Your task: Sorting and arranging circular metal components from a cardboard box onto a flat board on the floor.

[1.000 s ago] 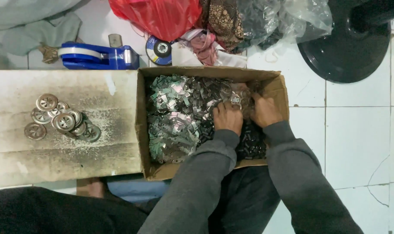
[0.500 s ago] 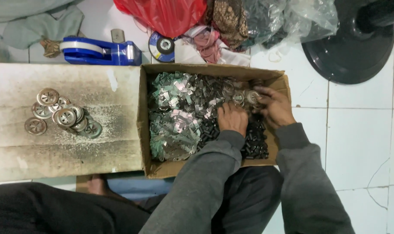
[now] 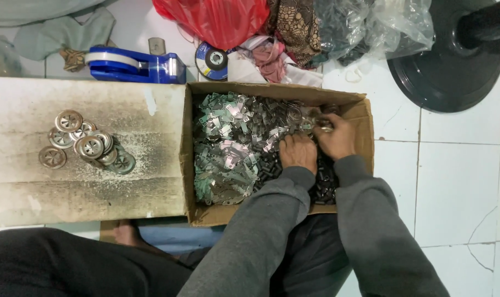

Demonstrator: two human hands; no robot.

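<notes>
the person sits on the white tiled floor (image 3: 459,181) with an open brown cardboard box (image 3: 198,214) pulled close to the legs, likely so both arms can reach in with ease. the box is full of small shiny metal clips (image 3: 228,143) on its left side and small dark pieces (image 3: 324,184) near its right front corner. the left hand (image 3: 298,153) lies palm down on the heap in the middle of the box, fingers curled into the clips; one cannot tell if it grips any. the right hand (image 3: 333,137) is just beside it, near the back right corner, pinching a small shiny metal piece (image 3: 322,127) between its fingertips. left of the box lies a flat stained board (image 3: 30,192), and near its left edge sits a little pile of round metal discs (image 3: 85,144), well apart from both hands, maybe kept there to stay sorted. behind the board is a blue and white tape holder (image 3: 132,65).
</notes>
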